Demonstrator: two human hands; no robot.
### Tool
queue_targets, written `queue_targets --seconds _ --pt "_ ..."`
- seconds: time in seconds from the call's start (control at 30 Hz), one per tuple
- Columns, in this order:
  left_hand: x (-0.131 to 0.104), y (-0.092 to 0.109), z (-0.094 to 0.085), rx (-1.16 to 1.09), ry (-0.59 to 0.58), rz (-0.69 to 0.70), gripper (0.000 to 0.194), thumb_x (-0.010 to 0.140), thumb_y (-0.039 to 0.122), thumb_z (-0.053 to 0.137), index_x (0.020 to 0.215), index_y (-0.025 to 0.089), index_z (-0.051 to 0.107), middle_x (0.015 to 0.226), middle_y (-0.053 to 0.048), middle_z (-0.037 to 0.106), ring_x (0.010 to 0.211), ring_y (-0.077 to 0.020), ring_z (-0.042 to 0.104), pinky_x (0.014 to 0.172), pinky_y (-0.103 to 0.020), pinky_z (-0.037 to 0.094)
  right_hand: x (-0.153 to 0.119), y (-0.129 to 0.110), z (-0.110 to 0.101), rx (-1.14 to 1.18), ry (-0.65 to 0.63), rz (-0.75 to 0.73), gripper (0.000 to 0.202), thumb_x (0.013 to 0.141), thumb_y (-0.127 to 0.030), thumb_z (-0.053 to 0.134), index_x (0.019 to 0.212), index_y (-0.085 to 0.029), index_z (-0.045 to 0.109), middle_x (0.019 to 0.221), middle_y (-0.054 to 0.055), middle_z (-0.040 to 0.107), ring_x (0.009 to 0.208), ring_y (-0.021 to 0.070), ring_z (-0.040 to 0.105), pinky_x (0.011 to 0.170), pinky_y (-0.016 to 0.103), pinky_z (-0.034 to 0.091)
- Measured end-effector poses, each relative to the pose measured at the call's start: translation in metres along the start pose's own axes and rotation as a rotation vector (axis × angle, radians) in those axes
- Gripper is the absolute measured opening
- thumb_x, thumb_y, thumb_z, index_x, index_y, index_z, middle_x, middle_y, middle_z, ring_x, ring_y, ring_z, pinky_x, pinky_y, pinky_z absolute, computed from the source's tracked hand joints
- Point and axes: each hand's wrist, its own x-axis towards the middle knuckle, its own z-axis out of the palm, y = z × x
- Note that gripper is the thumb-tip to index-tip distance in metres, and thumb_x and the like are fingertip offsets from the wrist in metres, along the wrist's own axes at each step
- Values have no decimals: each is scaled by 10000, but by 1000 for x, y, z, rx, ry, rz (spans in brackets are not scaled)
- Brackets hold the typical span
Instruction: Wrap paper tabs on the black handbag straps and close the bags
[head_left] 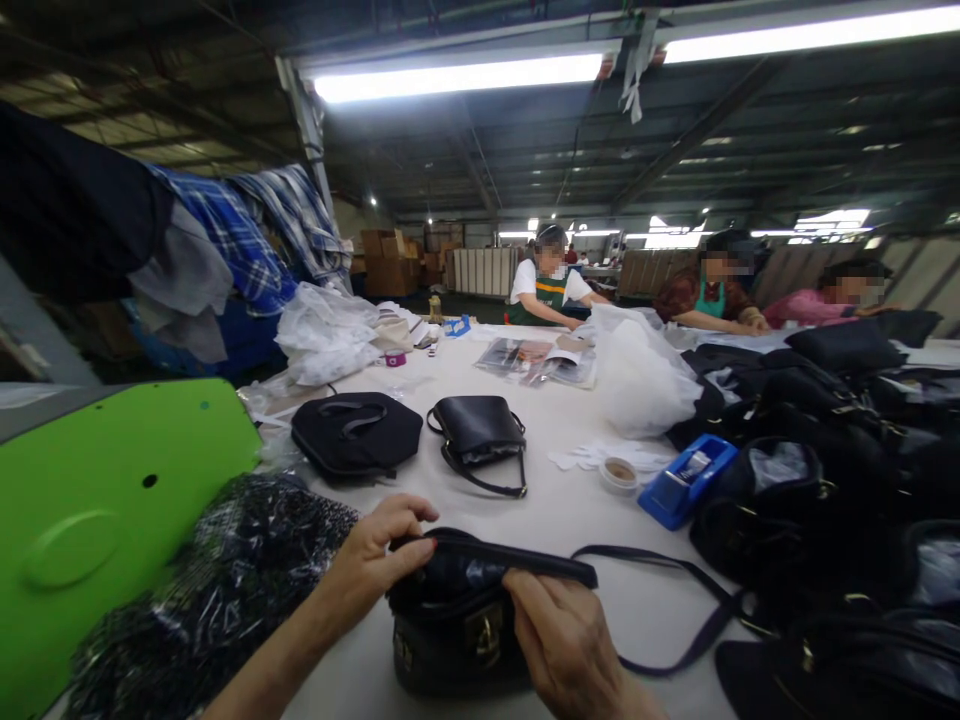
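Note:
A black handbag with a gold clasp stands upright at the table's near edge, its top flap partly raised. My left hand grips the bag's upper left rim between thumb and fingers. On the right, my right hand has its fingers curled round the lower edge of the flap. Clear plastic shows inside the opening. The bag's black strap trails off to the right. Beyond it lie a smaller black bag and a black octagonal bag.
Black bags pile up on the right, beside a blue tape dispenser and a tape roll. Left are a green panel and black netting-like plastic. Several people are across the table.

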Motion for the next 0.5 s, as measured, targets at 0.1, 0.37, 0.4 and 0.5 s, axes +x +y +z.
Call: queue_targets --seconds 0.1,0.37,0.4,0.5 --pt "-7 -5 5 45 30 -26 192 763 332 507 700 184 611 1087 -85 619 1049 -255 523 944 -375 371 -2 3 1 13 6 -11 260 842 -46 374 945 -159 584 670 40 613 585 160 579 548 266 429" --pt "-19 -6 22 -19 -90 -168 480 866 362 402 1318 201 402 1459 -78 323 1344 -233 253 1126 -439 129 -3 10 4 105 12 -3 213 856 -51 410 964 -184 538 723 41 629 634 165 601 576 269 454" --pt "-19 -7 21 -32 -90 -179 494 858 360 416 1325 202 393 1477 -75 287 1360 -231 215 1130 -443 96 -3 11 4 104 15 -7 217 859 -54 410 977 -184 537 727 42 630 633 164 603 574 269 457" --pt "-19 -13 18 -236 -71 -251 592 777 338 527 1338 226 375 1439 -80 359 1349 -235 247 1111 -450 165 -4 13 4 99 6 -11 223 863 -64 417 1004 -184 541 739 45 637 638 164 611 571 269 468"
